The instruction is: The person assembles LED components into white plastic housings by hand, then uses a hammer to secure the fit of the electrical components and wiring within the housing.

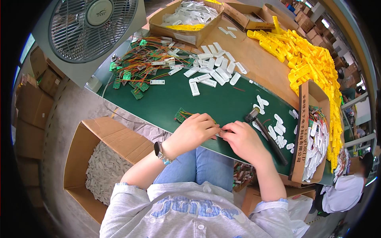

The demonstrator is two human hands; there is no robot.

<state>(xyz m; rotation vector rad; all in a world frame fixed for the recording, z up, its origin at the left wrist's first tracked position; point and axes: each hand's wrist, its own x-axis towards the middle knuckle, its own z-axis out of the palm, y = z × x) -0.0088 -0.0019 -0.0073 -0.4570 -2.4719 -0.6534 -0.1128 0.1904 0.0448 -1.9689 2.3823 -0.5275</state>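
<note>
My left hand (195,130) and my right hand (243,139) meet at the near edge of the green table (154,107). Both are closed in a pinch, fingertips almost touching, on a small part mostly hidden by the fingers. A green circuit board (181,115) lies just beyond my left hand, and a thin wire shows between it and the fingers. Right of my right hand lies a black-handled hammer (274,142), its head toward the table's middle. Small white plastic casings (279,127) are scattered around it. A larger group of white casings (217,65) lies farther back.
Wired circuit boards (139,75) heap at the back left, near a box fan (93,31). Yellow plastic parts (305,57) pile at the right, behind an open carton (298,146) of wired pieces. A carton (73,166) of white parts stands at lower left; another person (343,194) sits far right.
</note>
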